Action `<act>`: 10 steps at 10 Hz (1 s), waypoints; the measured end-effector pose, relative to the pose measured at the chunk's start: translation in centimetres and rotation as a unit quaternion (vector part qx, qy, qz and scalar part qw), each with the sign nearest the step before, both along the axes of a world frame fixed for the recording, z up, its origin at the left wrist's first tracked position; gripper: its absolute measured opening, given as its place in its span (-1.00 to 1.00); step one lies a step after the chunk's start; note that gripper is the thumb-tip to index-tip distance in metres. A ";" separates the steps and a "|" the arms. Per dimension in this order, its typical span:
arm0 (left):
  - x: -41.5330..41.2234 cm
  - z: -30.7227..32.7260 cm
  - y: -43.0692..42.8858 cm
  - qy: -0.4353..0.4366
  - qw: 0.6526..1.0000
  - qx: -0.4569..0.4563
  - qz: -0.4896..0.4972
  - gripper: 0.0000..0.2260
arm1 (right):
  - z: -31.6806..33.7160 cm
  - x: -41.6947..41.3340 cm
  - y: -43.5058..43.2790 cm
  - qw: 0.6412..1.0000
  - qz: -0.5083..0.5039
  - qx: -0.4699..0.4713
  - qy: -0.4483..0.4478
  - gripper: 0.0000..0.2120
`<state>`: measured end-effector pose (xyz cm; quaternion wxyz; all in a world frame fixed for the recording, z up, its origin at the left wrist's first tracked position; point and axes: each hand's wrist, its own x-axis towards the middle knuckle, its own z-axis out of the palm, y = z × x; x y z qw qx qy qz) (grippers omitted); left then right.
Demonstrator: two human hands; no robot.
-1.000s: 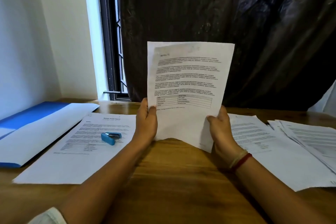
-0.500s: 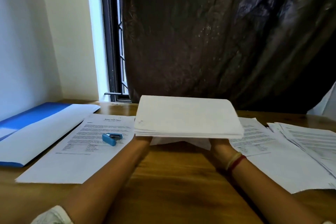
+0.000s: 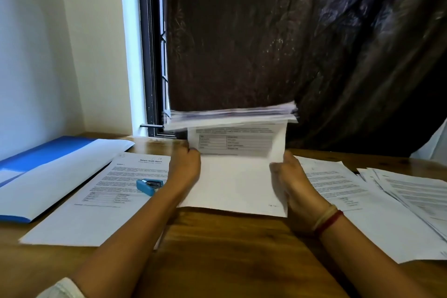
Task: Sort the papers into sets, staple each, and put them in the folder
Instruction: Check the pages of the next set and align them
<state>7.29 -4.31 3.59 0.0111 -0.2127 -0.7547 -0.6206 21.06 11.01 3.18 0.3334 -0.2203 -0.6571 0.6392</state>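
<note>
Head view. Centre: paper stack (image 3: 232, 181), top bent over and blurred, clasped at its 9 o'clock edge by left grip (image 3: 185, 167), at 3 o'clock by right grip (image 3: 289, 176). At 9 o'clock: blue stapler (image 3: 148, 185) on printed sheet (image 3: 101, 203), folder (image 3: 46, 152) beyond. At 3 o'clock: loose papers (image 3: 399, 191) on bench (image 3: 229, 256).

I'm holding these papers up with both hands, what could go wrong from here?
The held set fans and blurs at its top; gripped only low by the left hand and right hand, pages may slip askew.
The stapler lies on another sheet; grabbing it could drag that sheet.
</note>
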 end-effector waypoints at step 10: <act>1.3 -1.8 1.6 -0.080 0.968 -0.197 -0.135 -0.77 | -1.4 0.8 6.0 0.976 -0.122 -0.048 -0.174 -0.80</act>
